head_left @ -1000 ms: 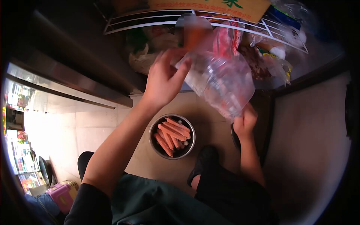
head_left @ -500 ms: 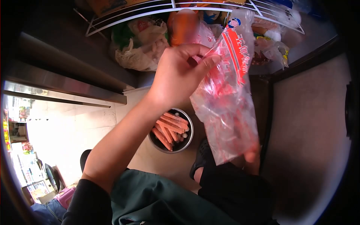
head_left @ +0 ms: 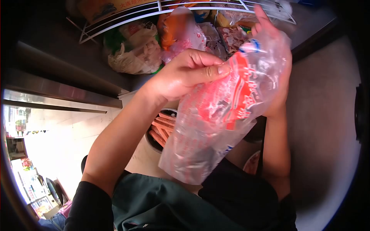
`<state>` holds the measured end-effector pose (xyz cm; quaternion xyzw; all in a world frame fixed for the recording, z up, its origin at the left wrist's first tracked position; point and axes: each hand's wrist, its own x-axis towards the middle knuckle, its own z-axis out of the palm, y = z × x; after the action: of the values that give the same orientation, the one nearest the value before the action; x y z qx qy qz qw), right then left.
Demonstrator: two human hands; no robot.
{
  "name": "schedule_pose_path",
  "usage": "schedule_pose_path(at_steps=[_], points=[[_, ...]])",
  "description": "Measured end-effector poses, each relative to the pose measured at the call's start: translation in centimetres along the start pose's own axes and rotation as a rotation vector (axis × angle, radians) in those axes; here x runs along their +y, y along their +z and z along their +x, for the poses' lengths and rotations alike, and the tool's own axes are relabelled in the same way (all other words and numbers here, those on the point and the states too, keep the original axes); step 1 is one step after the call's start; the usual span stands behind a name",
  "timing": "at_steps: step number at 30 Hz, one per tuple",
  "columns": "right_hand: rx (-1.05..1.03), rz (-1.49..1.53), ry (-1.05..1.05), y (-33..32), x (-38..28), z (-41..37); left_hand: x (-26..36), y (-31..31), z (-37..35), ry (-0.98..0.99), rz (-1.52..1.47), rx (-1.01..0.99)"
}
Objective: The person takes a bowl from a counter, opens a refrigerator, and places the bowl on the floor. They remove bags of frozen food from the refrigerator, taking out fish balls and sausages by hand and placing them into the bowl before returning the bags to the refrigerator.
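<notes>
My left hand (head_left: pixel 189 75) pinches the edge of a clear plastic bag (head_left: pixel 192 146) with red print and white lettering. The bag hangs down looking flat and crumpled, with no contents that I can make out. My right hand (head_left: pixel 279 57) is behind the upper right of the bag, partly seen through the plastic. Its fingers stretch up past the bag's top edge, apart from each other. Below, a round metal bowl (head_left: pixel 151 146) holds several frosty orange-pink sticks (head_left: pixel 163 125), partly hidden by the bag.
A white wire rack (head_left: pixel 131 17) crosses the top, with a cardboard box (head_left: pixel 94 9) on it. Below the rack lie a white plastic bag (head_left: pixel 135 56) and other bagged food. A round dish with reddish contents (head_left: pixel 252 163) shows by my right forearm. A dark panel (head_left: pixel 323 115) stands at right.
My right hand has risen from low beside the bag to behind its top. The bag's lower end has swung left and covers part of the bowl. My left hand keeps its pinch.
</notes>
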<state>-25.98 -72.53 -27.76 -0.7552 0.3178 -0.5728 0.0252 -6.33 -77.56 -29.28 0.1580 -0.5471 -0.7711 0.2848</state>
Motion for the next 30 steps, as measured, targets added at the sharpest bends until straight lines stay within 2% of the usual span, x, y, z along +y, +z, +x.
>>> schedule_pose_path(at_steps=[1, 2, 3, 4, 5, 6, 7, 9, 10, 12, 13, 14, 15, 16, 18, 19, 21, 23, 25, 26, 27, 28, 29, 30], points=[[-0.005, 0.001, 0.001, 0.5, -0.6, 0.5, 0.2, -0.7, 0.1, -0.003, -0.055, -0.087], [0.011, 0.145, 0.074, 0.8, -1.4, 1.2, 0.5, -1.2, 0.2, -0.005, -0.110, -0.173], [0.028, 0.290, 0.144, 1.2, -2.4, 2.0, 0.6, -1.2, 0.1, 0.001, -0.110, -0.170], [0.136, 0.297, 0.217, 2.0, -3.6, 3.3, 0.7, -1.0, 0.1, -0.005, -0.104, -0.175], [0.126, 0.301, 0.208, 1.7, -3.7, 3.6, 1.0, -1.1, 0.2, -0.007, -0.095, -0.179], [0.026, 0.261, 0.216, 1.1, -3.5, 3.6, 1.0, -1.7, 0.3, -0.108, 0.061, -0.177], [-0.074, 0.223, 0.221, 1.0, -3.7, 4.1, 1.9, -1.8, -0.3, -0.097, 0.062, -0.165], [-0.005, 0.273, 0.468, 0.9, -6.0, 5.1, 4.0, -2.4, -1.7, 0.152, 0.298, -0.037], [0.024, 0.271, 0.497, -0.1, -5.6, 4.8, 5.0, -3.7, -3.7, 0.168, 0.389, 0.049], [0.043, 0.276, 0.513, -1.2, -5.7, 5.0, 5.7, -5.3, -8.8, 0.182, 0.346, 0.342], [0.122, 0.304, 0.610, -1.4, -6.3, 5.2, 5.8, -5.2, -11.5, 0.237, 0.380, 0.542], [0.201, 0.330, 0.708, -1.7, -6.7, 5.4, 4.3, -6.3, -14.5, 0.240, 0.449, 0.731], [0.196, 0.332, 0.699, -1.8, -6.7, 5.2, 2.3, -6.8, -17.2, 0.304, 0.552, 0.795], [0.238, 0.376, 0.724, -1.6, -6.4, 4.7, 1.6, -5.6, -18.9, 0.226, 0.796, 0.789], [0.267, 0.433, 0.755, -1.0, -5.2, 3.1, 1.1, -2.7, -19.1, 0.190, 0.972, 0.621], [0.315, 0.435, 0.786, -0.7, -4.4, 2.3, 1.2, -1.4, -18.2, 0.311, 0.988, 0.563], [0.362, 0.441, 0.820, -0.5, -2.4, 0.5, 1.3, -0.7, -15.8, 0.402, 1.186, 0.592], [0.316, 0.419, 0.733, -0.7, -0.3, -1.4, -0.1, -1.4, -12.9, 0.372, 1.213, 0.731], [0.247, 0.432, 0.685, -1.2, 1.0, -2.7, -0.7, -2.3, -10.8, 0.215, 1.210, 0.775], [0.179, 0.443, 0.629, -1.3, 1.5, -3.3, -0.9, -2.8, -10.0, 0.205, 1.205, 0.770], [0.181, 0.439, 0.642, -1.1, 2.1, -4.0, -1.2, -3.2, -9.3, 0.305, 1.269, 0.776], [0.172, 0.561, 0.648, -1.0, 2.8, -4.7, -1.5, -3.6, -8.7, 0.409, 1.332, 0.779], [0.164, 0.684, 0.651, -0.7, 3.6, -5.5, -1.9, -3.9, -8.4, 0.401, 1.330, 0.772], [0.139, 0.742, 0.682, -0.1, 4.1, -6.3, -2.6, -4.2, -8.1, 0.303, 1.317, 0.675]])
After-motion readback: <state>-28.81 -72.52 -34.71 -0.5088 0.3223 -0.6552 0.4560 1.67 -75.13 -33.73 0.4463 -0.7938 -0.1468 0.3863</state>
